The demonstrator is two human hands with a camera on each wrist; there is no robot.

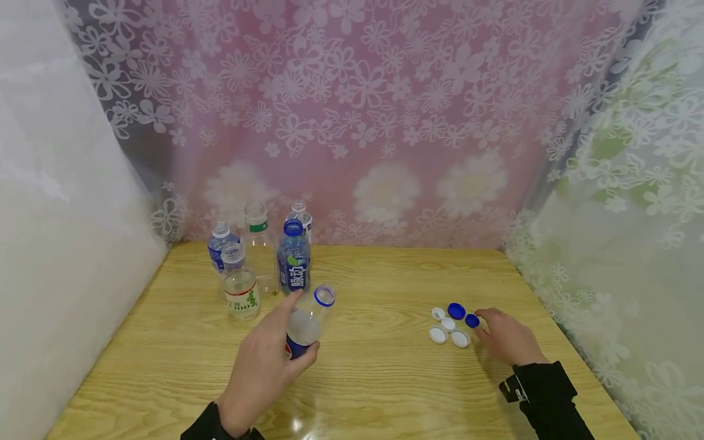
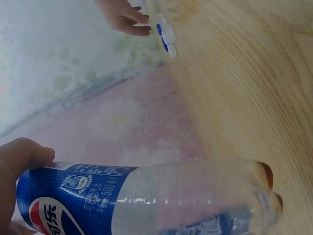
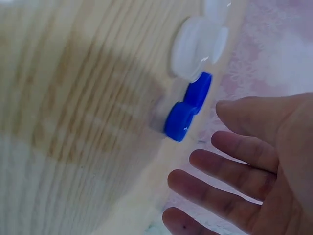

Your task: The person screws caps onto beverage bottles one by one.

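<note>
My left hand (image 1: 269, 360) grips an uncapped clear plastic Pepsi bottle (image 1: 304, 327), tilted a little to the right above the table. In the left wrist view the same bottle (image 2: 146, 196) shows its blue label, with the thumb along one side. My right hand (image 1: 508, 336) reaches beside a small blue bottle cap (image 1: 472, 321). Its fingers are spread and hold nothing; in the right wrist view they stand just apart from that blue cap (image 3: 179, 121). Against the small cap sits a larger blue cap (image 1: 456, 311), and several white caps (image 1: 448, 324) lie beside them.
Several uncapped bottles stand at the back left of the wooden table (image 1: 374, 379): a blue-labelled bottle (image 1: 294, 263), a juice bottle (image 1: 242, 296) and a tall clear one (image 1: 261, 256) among them. A pink floral curtain (image 1: 352, 122) hangs behind; pale sheets flank both sides.
</note>
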